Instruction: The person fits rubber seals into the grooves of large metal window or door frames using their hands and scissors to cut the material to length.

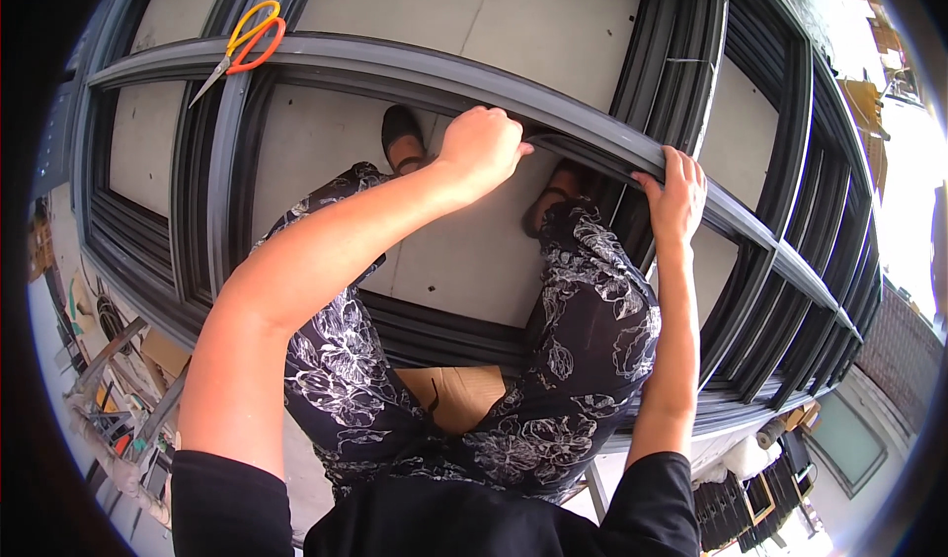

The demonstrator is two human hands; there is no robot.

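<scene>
Evidently, the left hand (481, 147) is curled into a loose fist, knuckles up and thumb pointing right, at the near edge of a long, smooth grey bar with a metal look (573, 108); whether anything is pinched inside it is hidden. Farther along, the right hand (676, 201) has its fingers over the bar and its thumb on the near side, in a narrow hold. The bar lies just ahead of both hands, its long axis crossing from left to right and dropping away toward the lower right; the fisheye lens bends it. Between the hands, a thin, dark, curved strip (583, 153) runs along its near side, nearer the left hand's thumb.

Around them spread stacked dark grey rectangular frames (671, 63), with straight, ridged edges. Well to the left, steel-bladed scissors with one yellow and one orange looped handle (231, 63) lie across the frames, tips toward the lower left. Below the hands show a flat, pale grey floor (454, 251), black shoes (400, 122), black trousers with white line-drawn flowers (336, 359), and a creased sheet of brown cardboard (469, 389) between the legs.
</scene>
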